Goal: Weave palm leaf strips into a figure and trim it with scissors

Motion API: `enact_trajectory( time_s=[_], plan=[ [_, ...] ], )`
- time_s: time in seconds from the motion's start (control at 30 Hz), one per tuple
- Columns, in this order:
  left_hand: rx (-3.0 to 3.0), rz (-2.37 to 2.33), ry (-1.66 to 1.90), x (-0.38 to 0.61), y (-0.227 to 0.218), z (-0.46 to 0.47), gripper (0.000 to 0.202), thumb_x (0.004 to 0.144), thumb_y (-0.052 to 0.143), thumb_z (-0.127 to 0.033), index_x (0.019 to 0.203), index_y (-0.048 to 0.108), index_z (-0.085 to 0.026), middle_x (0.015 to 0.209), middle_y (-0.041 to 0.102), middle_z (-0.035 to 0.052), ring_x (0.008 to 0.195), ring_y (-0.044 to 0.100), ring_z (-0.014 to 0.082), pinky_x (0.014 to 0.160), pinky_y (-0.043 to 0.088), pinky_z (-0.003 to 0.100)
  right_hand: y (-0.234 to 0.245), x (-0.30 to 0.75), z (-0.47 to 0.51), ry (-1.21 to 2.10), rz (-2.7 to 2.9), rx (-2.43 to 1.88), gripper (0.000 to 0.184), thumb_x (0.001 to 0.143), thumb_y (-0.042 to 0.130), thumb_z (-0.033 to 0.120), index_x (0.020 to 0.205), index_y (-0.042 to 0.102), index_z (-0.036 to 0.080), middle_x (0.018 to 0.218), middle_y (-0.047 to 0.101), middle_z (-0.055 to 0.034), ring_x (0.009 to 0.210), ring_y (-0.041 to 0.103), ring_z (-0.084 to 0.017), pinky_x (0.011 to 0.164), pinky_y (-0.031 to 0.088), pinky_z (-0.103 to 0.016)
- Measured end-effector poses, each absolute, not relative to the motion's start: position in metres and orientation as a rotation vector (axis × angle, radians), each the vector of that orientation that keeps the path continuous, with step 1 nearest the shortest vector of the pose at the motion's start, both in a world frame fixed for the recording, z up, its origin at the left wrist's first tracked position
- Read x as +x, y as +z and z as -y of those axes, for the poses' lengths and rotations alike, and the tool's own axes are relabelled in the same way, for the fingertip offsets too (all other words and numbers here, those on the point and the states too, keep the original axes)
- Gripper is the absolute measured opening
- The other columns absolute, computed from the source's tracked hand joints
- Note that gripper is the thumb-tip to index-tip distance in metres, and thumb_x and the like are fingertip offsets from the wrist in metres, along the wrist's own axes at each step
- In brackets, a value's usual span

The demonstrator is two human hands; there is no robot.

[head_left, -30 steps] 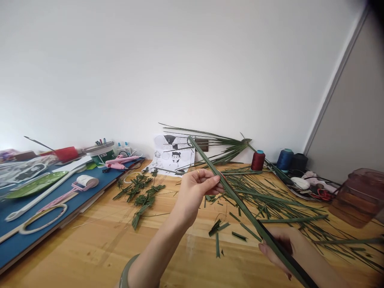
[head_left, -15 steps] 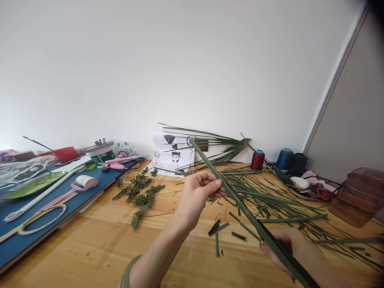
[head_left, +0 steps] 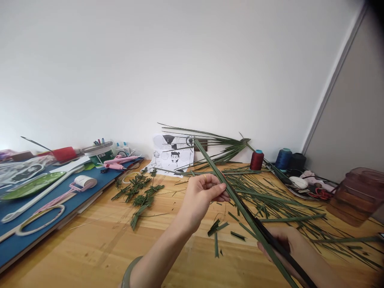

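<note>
A long green palm leaf strip (head_left: 245,212) slants from the middle of the view down to the lower right. Its upper part is pinched between the thumb and fingers of my left hand (head_left: 207,196). My right hand (head_left: 289,244) is closed around its lower part, with some fingers hidden behind it. Near that hand a dark length (head_left: 283,248) runs beside the green one, with a narrow gap between them; whether it is the leaf's other half, I cannot tell. Short leaf cuttings (head_left: 238,236) lie on the wooden table (head_left: 114,256) below.
Woven leaf pieces (head_left: 144,200) lie left of my left arm. Behind stand printed drawings (head_left: 174,158), a palm fan leaf (head_left: 234,144) and a red thread spool (head_left: 257,160). Loose strips (head_left: 279,200) cover the right. A blue board (head_left: 75,200) with tools is left, a jug (head_left: 354,196) right.
The leaf strip has turned slightly, and its dark length now stands apart from the green one near my right hand. My left hand has shifted slightly right and down.
</note>
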State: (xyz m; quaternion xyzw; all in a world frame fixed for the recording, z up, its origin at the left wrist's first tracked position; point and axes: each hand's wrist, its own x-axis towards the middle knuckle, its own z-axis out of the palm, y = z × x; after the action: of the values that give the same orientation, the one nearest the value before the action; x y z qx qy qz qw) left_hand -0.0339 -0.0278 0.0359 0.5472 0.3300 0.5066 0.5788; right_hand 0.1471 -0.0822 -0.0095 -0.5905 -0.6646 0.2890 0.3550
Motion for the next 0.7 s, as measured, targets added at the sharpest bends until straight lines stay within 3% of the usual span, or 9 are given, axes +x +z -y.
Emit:
enact_trajectory(
  time_s=[0.13,0.43,0.7],
  plan=[
    [1.278,-0.766,1.189,-0.032,0.036,0.028,0.013,0.068,0.059,-0.020,0.059,0.057,-0.012,0.056,0.061,0.0028,0.053,0.057,0.0100,0.056,0.044,0.022,-0.004,0.144,0.086,0.801,1.711,-1.557,0.029,0.057,0.054,0.020,0.030,0.043,0.020,0.029,0.035,0.0054,0.035,0.040,-0.011,0.038,0.035,-0.020],
    [1.264,-0.769,1.174,-0.032,0.037,0.029,0.014,0.067,0.060,-0.023,0.059,0.058,-0.012,0.057,0.062,0.0034,0.054,0.057,0.0107,0.057,0.044,0.022,-0.010,0.151,0.081,0.793,1.789,-1.569,0.018,0.057,0.053,0.024,0.041,0.056,0.017,0.037,0.044,0.0040,0.041,0.045,-0.012,0.042,0.036,-0.021],
    [1.272,-0.871,1.309,-0.051,0.048,0.019,0.019,0.065,0.063,-0.031,0.067,0.060,-0.013,0.059,0.061,0.0023,0.055,0.057,0.0097,0.054,0.045,0.019,-0.002,0.151,0.085,0.718,1.767,-1.565,0.024,0.057,0.052,0.020,0.033,0.051,0.019,0.033,0.041,0.0038,0.038,0.044,-0.013,0.039,0.032,-0.022]
  ],
)
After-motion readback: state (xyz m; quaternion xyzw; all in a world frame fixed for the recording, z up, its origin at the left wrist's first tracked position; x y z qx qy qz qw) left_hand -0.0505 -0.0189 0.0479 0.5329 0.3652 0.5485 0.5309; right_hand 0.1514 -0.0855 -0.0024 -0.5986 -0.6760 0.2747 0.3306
